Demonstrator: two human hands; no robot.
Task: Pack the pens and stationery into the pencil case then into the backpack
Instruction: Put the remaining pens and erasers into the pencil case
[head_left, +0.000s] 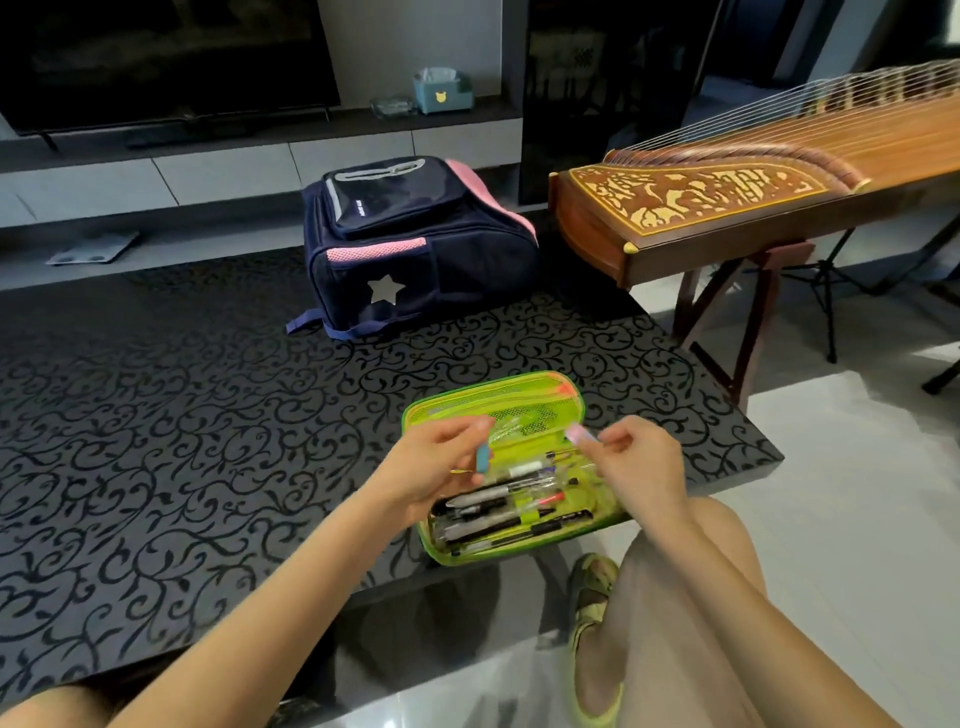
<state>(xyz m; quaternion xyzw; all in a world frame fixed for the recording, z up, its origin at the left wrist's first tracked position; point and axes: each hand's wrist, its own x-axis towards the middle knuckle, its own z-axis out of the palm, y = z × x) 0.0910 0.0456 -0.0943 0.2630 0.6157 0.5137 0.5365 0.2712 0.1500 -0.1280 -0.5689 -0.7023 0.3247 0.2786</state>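
Observation:
A lime-green pencil case (519, 395) lies open near the front right edge of the black patterned table (156, 441). Several pens (498, 512) lie in its lower half under an elastic band. My left hand (431, 467) hovers over the case's left side and pinches a small blue and pink eraser (483, 458). My right hand (639, 462) is above the case's right side, pinching a small pink item (577, 432). A navy and pink backpack (415, 244) with a white star stands at the table's far edge, its zips closed as far as I can see.
A wooden zither (753, 208) on a stand sits to the right of the table. A TV console with a tissue box (441, 91) runs along the back wall. My knees and a green slipper (592, 613) are below the table's near edge.

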